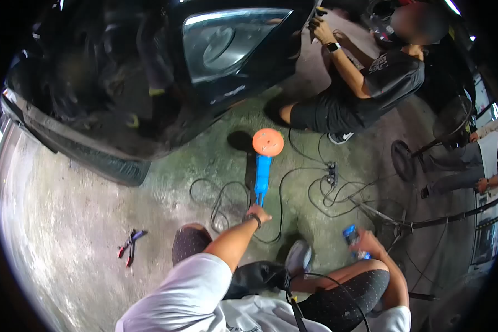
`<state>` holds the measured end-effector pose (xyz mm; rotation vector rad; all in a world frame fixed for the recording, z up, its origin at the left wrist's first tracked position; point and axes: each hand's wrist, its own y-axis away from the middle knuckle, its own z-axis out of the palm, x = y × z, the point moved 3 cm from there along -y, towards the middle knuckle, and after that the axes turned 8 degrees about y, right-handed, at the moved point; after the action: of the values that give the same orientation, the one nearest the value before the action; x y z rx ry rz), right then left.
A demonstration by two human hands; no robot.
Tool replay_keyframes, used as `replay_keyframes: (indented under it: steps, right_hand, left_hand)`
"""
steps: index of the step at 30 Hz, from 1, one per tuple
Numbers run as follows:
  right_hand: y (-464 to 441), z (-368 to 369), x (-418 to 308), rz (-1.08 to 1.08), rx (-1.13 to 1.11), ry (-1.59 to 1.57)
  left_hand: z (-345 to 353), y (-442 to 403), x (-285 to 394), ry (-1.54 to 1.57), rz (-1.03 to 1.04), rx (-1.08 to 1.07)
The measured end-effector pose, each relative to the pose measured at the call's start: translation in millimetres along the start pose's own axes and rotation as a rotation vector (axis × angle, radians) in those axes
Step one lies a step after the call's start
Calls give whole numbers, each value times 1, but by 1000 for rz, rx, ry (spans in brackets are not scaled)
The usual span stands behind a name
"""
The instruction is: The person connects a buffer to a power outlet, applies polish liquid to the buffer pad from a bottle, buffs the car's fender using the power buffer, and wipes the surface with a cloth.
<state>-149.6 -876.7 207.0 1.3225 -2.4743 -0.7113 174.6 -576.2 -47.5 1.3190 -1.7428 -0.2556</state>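
Observation:
A blue polisher (262,174) with a round orange pad (268,143) points away from me, the pad facing up. My left hand (258,213) is wrapped round the rear end of its handle, with a dark band on the wrist. On my right side, my right hand (369,243) grips a blue bottle (349,234), held beside my right knee. The fingers of that hand are slightly blurred, and part of the bottle is hidden behind them.
A dark car (166,88) fills the upper left. Pliers (130,246) lie on the floor at left. Black cables (282,193) loop around a power strip (332,174). A person (365,91) crouches at upper right; another person (465,160) is at far right.

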Motion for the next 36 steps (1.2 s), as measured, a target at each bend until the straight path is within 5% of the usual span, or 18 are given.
replay_keyframes:
  steps: [3,5,7,9,10,12,15,17,18,20,23,27,29,32,35,36]
  right_hand:
    - [38,195,71,251,-264,-99]
    - [85,253,60,340,-305,-235]
    - [110,298,55,448,-331,-358]
    - [128,335,47,538,-349,-479]
    - [130,351,44,560,-349,-527]
    - [117,372,44,572,-303,-597]
    - [37,390,68,442,6,-625]
    - [-33,332,68,240,323,-592]
    - [-56,251,43,257,350,-968]
    - [-111,152,9,260,158,-1298]
    - [-160,60,-64,-44,-69,-1403]
    - [-178,-9,-180,-621,-498,-1340]
    - [-139,-34,-228,-995,-614,-1700]
    - [-41,-72,-297,-936,-425,-2116]
    - [16,-110,-333,-877,-121,-2021]
    - [23,-117,-346,-892,-90,-2012]
  left_hand:
    - [35,-31,-20,115,-209,177]
    - [39,-47,-24,120,-224,191]
    - [43,-59,-31,103,-246,199]
    - [52,-74,-43,504,-268,-45]
    - [33,-56,-24,452,-209,-83]
    - [30,-54,-16,572,-183,-37]
    - [-18,-24,23,770,-134,-7]
    - [-49,12,45,957,-137,-232]
    - [-57,21,46,959,-122,-270]
    - [-79,65,57,927,-118,-276]
    - [-99,136,78,1009,-42,-436]
    - [-146,242,126,988,182,-483]
    - [-162,280,137,896,305,-443]
    - [-166,296,119,805,499,-462]
    - [-194,301,99,668,680,-595]
    - [-207,304,94,495,791,-436]
